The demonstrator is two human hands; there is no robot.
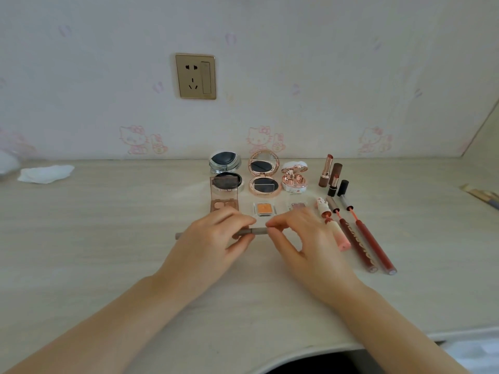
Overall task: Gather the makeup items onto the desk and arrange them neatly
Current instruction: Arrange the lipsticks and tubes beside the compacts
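Both hands meet at desk (pixel 108 265) centre on a slim grey-brown pencil (pixel 259 231) lying horizontal. Left hand (pixel 213 238) grips its left half, fingers curled over, thumb under; the pencil's tip pokes out at 9 o'clock of that hand. Right hand (pixel 299 236) pinches the pencil's right end with thumb and forefinger, other fingers loosely spread.

Rest of the makeup sits at 12 to 2 o'clock of the hands, in rows:
- Back row, lids open and upright: silver compact (pixel 225 170), rose-gold compact (pixel 264 174), small white-pink case (pixel 294 177).
- Middle row: brown palette (pixel 224 197) with clear lid up, overlapping the silver compact's base; orange pan (pixel 264 209); pinkish pan (pixel 297 205), partly hidden by right fingers.
- 2 o'clock: two uncapped lipsticks (pixel 328 168) upright with caps beside them; pink gloss (pixel 334 228) and two dark red glosses (pixel 370 238) lying open, wands out, roughly parallel.

Tissue (pixel 46 174) at 10 o'clock, far left. Wall socket (pixel 195 76) at 12 o'clock, above the desk.
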